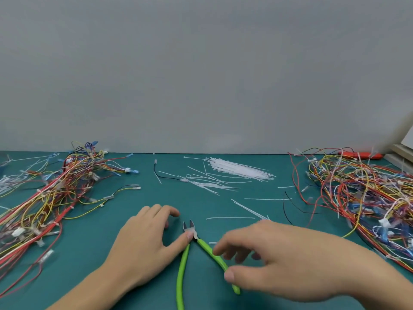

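Observation:
A pair of green-handled cutters lies on the teal mat with its jaws and handles spread apart. My left hand rests on the mat to their left. Its thumb tip touches the cutters' pivot and its fingers are loosely bent. My right hand hovers over the right handle. The thumb lies against the handle's near side, and the curved, blurred fingers hang just above its far side without closing on it.
A tangle of coloured wire harnesses covers the left of the mat and another wire heap the right. A bundle of white cable ties and loose ties lie at the back centre. A grey wall stands behind.

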### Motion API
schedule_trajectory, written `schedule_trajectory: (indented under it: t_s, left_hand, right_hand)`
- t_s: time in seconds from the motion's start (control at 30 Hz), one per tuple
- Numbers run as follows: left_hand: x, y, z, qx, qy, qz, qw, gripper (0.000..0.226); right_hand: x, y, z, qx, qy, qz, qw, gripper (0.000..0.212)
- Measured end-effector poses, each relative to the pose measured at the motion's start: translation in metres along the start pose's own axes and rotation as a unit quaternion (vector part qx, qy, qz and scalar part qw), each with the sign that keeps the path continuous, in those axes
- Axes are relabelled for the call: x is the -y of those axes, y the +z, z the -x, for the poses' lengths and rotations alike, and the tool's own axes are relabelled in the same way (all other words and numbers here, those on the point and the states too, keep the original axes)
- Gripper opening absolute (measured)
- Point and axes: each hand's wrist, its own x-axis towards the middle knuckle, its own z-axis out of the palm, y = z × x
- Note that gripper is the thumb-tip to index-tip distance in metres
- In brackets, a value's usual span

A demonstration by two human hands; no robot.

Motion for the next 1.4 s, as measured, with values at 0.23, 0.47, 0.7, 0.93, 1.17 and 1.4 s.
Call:
schedule_trajectory:
  t_s: [0.23,0.47,0.7,0.93,1.17,1.4]
  left_hand:
    - [0.001,0.001,-0.002,0.002,0.017,0.001,1.000,0.053]
    - [-0.002,0.002,-0.003,0.015,0.007,-0.015,1.000,0.057]
    - [-0.005,-0.001,-0.004,0.018,0.003,-0.008,1.000,0.059]
    - [-0.004,0.000,-0.003,0.016,-0.003,-0.008,1.000,0.057]
    - [-0.002,0.002,-0.003,0.007,-0.006,-0.008,1.000,0.041]
    - [-0.003,0.001,-0.004,0.018,-0.009,-0.001,1.000,0.042]
  right_hand:
    - [-0.066,-0.019,-0.014,-0.230,0.043,-0.041,0.971,0.008]
    - [-0.179,-0.053,-0.021,-0.286,0.304,0.058,0.907,0.012]
    - [-0.224,-0.072,-0.006,-0.360,0.364,0.087,0.855,0.029]
    - [-0.237,-0.095,-0.015,-0.278,0.473,0.128,0.826,0.009]
    - [-0.222,-0.125,-0.041,-0.248,0.386,0.216,0.862,0.023]
    - [-0.237,-0.117,-0.048,-0.139,0.408,0.230,0.872,0.031]
